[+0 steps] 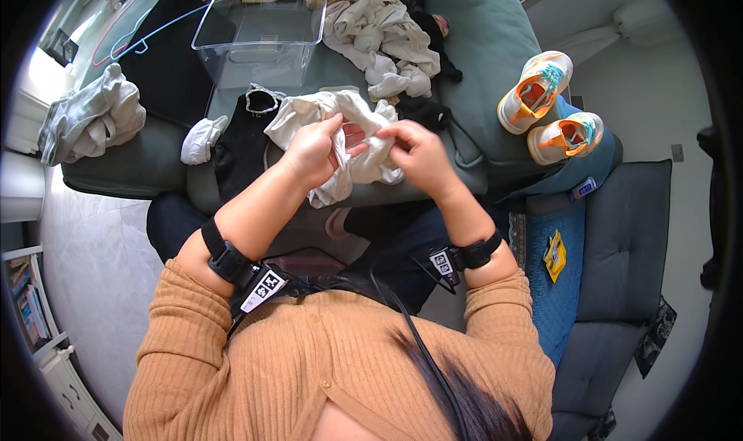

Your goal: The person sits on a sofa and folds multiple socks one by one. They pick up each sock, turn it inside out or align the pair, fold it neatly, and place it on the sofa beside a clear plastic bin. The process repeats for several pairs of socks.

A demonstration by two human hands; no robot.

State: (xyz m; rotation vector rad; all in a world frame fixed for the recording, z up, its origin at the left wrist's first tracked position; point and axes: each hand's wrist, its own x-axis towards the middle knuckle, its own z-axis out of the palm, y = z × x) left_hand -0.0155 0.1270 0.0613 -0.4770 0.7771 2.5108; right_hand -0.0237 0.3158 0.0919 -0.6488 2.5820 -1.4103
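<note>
Both of my hands are on a white cloth garment [363, 113] at the front of the green sofa seat. My left hand [316, 150] has a fold of it between thumb and fingers, the palm partly turned up. With pinched fingertips, my right hand [415, 153] grips the garment's right side. Between the hands the fabric forms a loop, and a loose end hangs over the seat edge. Left of it lies a black garment [238, 145] with a light-trimmed neck opening. A small white folded cloth [203, 141] rests beside that.
Behind are a clear plastic bin [261, 63] and a pile of white clothes [383, 40]. Clothes hangers [168, 26] lie by a black flat panel [168, 63]. Grey-white folded clothes [96, 116] sit far left. Two sneakers [537, 92] stand at the right; a yellow packet [555, 256] lies lower down.
</note>
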